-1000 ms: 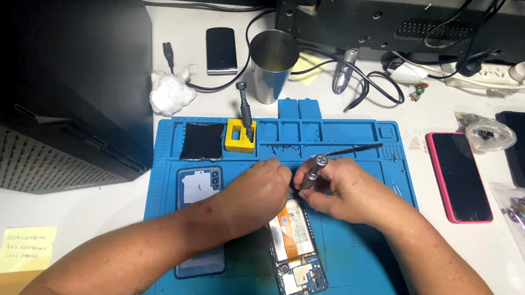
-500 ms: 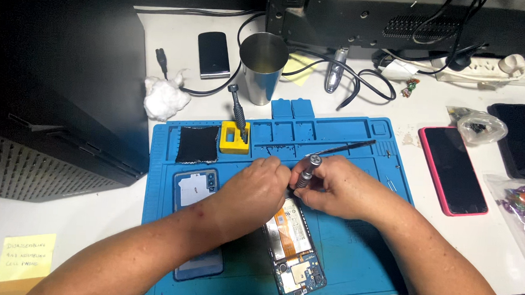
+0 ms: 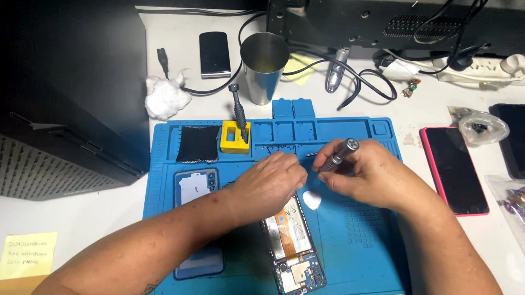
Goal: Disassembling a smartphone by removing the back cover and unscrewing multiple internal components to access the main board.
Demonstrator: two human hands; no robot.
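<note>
While my right hand (image 3: 371,180) pinches the screwdriver (image 3: 337,155) mid-frame, fingers shut on it, my left hand (image 3: 269,187) lies curled on the open phone (image 3: 293,242), lower middle. Looks like unscrewing; next needs tip on a screw, w/ care.

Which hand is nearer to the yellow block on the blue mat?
Left. The left hand lies just right of and below the yellow block. The right hand, holding a screwdriver, is farther to the right.
</note>
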